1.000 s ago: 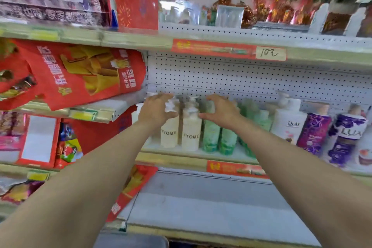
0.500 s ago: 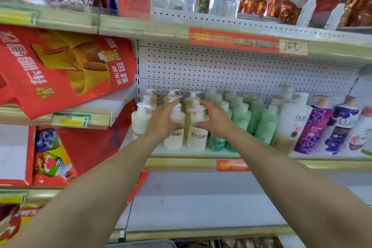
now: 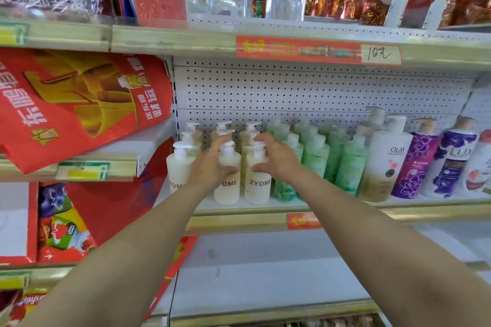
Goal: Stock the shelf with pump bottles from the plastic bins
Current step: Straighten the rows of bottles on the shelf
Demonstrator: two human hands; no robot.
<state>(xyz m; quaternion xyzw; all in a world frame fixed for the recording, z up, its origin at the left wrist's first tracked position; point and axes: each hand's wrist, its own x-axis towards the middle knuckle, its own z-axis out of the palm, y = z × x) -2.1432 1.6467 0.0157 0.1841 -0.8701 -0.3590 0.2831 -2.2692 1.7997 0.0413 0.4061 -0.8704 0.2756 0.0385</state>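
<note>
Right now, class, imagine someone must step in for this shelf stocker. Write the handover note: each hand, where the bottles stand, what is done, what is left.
Left hand: wrapped around the middle front cream bottle, fingers curled on its side.
Right hand: on the next cream bottle to the right, thumb at its front.
Both bottles stand upright on the shelf, front row; a third cream bottle stands to their left, more behind, green bottles to the right.
Done: cream rows are standing on the shelf.
Left: let go, square the fronts if needed. No bins are in view, so I cannot tell what stock is left.

One head-worn wide-angle view faces forward, close to the shelf at arm's reach.
</note>
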